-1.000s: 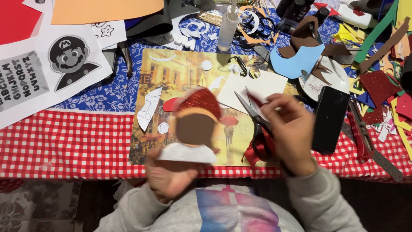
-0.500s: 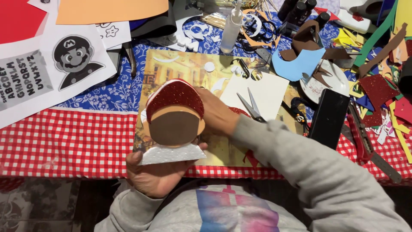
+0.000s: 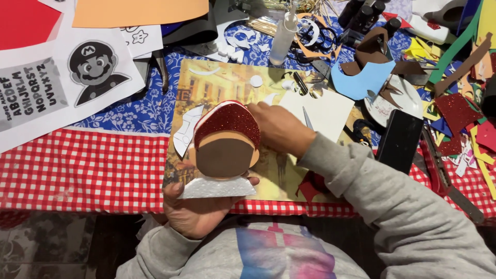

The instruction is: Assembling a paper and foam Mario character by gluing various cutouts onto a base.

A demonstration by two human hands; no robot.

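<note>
Head view. Near the upper centre of the frame a translucent glue bottle (image 3: 283,37) stands upright on the desk (image 3: 77,165); its contents cannot be told. At the right, a white plate (image 3: 400,98) carries brown and blue foam scraps.

Centre of the frame: the foam craft head (image 3: 226,139), with a red glitter cap above a brown face piece and a white foam base, is held above a picture board (image 3: 217,85) that lies on the red checked cloth. The left hand (image 3: 194,209) supports it from below at lower centre, fingers curled around the white base and thumb on its front edge, grasping it. The right hand (image 3: 279,126) reaches in from the right; its fingers are bent and press against the right edge of the glitter cap, holding nothing else visible.

Just right of that hand, scissors (image 3: 308,120) lie on a white sheet (image 3: 325,106). A black phone (image 3: 399,140) lies further right. At the upper left, a printed character sheet (image 3: 95,64) rests beside a red sheet (image 3: 23,20).
</note>
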